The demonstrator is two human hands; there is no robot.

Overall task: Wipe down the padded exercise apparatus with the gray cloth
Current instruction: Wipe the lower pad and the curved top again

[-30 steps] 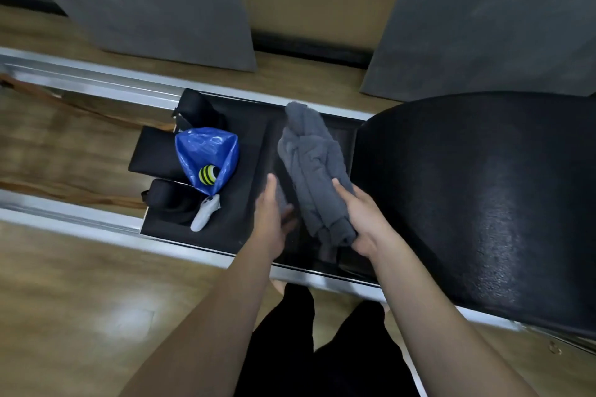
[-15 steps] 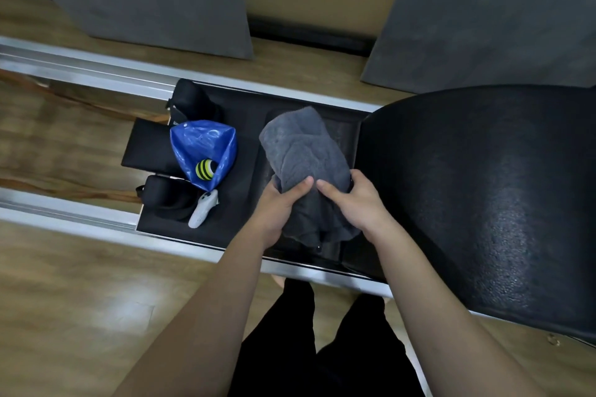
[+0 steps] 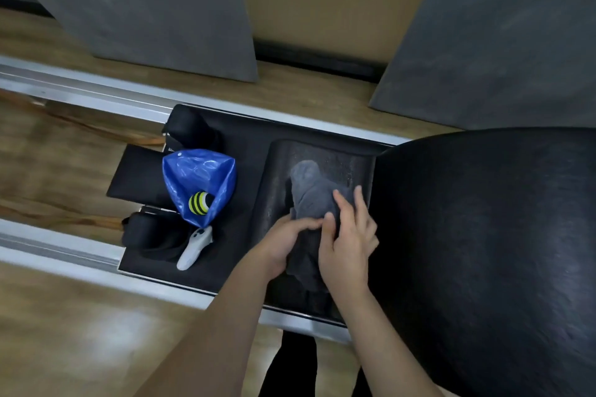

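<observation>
- The gray cloth (image 3: 311,200) is soft, bunched terry-like fabric, lying crumpled on a flat black pad (image 3: 283,177) whose dull surface shows pale specks.
- The left hand (image 3: 287,237) is curled shut on the cloth's near edge, knuckles up, thumb tucked into the folds.
- The right hand (image 3: 350,242) lies over the cloth with its fingers loosely spread and bent, pressing the fabric down; its thumb meets the left hand's fingers, so both hands have hold of the one cloth.
- To the right, touching the flat pad's edge, rises one large rounded black cushion (image 3: 483,251), pebbled like vinyl and faintly glossy.
- Two silver metal rails (image 3: 80,90) run along the apparatus, one on the far side and one on the near side, straight and ridged.
- At the left end of the carriage sit two black padded shoulder blocks (image 3: 190,129) and one flat black headrest (image 3: 138,179).
- One crinkled, shiny blue plastic bag (image 3: 196,177) lies open there, with one yellow-and-black striped ball (image 3: 199,202) inside.
- One white, smooth plastic handheld controller (image 3: 195,248) lies just beside the bag's lower tip.
- Bare pad surface stays open left of and beyond the cloth; on the right the cloth is close to the cushion's edge.
- Wooden floor (image 3: 64,332) surrounds the frame, and two gray panels (image 3: 145,3) lean beyond it.
</observation>
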